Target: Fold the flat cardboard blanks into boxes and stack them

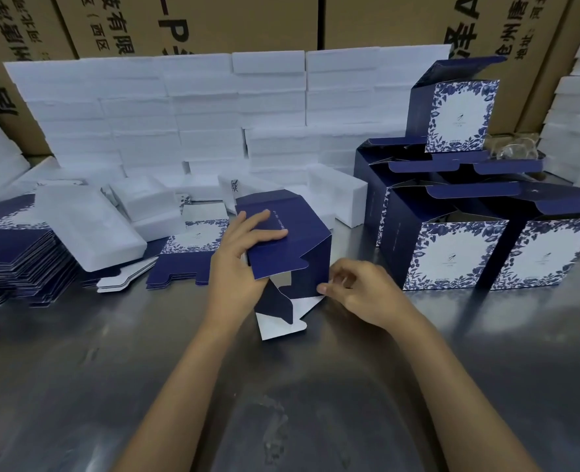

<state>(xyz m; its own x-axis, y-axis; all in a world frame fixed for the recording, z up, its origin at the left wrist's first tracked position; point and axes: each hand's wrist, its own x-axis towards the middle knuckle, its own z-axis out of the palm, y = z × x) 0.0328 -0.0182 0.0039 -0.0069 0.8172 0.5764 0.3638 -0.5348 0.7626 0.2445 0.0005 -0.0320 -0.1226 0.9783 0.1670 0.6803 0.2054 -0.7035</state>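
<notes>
Mid-desk (77,386), the left hand (239,264) clamps its grip on the half-erected navy box (292,247) to steady it, while the right hand (360,291) pinches a bottom flap (307,303) for tucking. Finished boxes (452,257) stack toward the right edge.

You are working at a grey metal table (77,386), scuffed and dully reflective. At the left edge of the frame a stack of flat blanks (16,253) lies on it, with a smaller pile of blanks (186,260) near the centre. White foam blocks (87,229) rest between them, and more foam is stacked along the back. At the right, 2 folded boxes (452,257) stand side by side on the surface.
</notes>
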